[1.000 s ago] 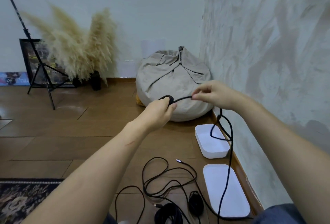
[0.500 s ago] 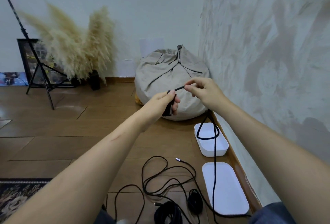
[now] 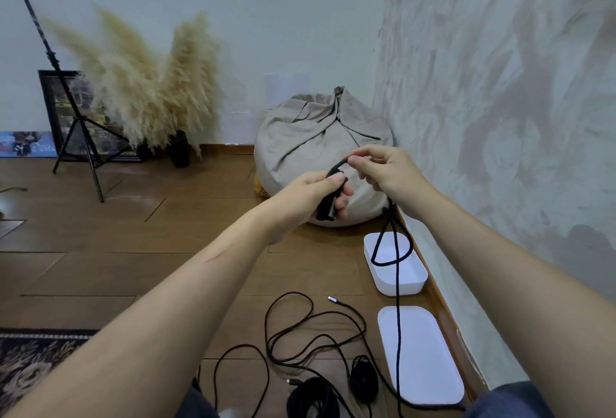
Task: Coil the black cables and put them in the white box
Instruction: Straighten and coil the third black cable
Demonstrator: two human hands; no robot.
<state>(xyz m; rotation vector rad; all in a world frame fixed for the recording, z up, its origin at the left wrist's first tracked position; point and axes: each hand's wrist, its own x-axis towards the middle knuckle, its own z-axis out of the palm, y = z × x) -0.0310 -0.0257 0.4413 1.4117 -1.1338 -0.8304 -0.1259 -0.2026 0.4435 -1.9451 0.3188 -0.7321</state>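
The left hand (image 3: 313, 194) is gripping a folded end of a black cable (image 3: 398, 301), fingers curled round it. The right hand (image 3: 383, 171) is pinching the same cable just beside it. From there the cable is hanging down, looping over the open white box (image 3: 400, 287) by the wall and trailing across the lid (image 3: 426, 367). More cables (image 3: 290, 327) are lying loose on the floor, two coiled (image 3: 313, 397).
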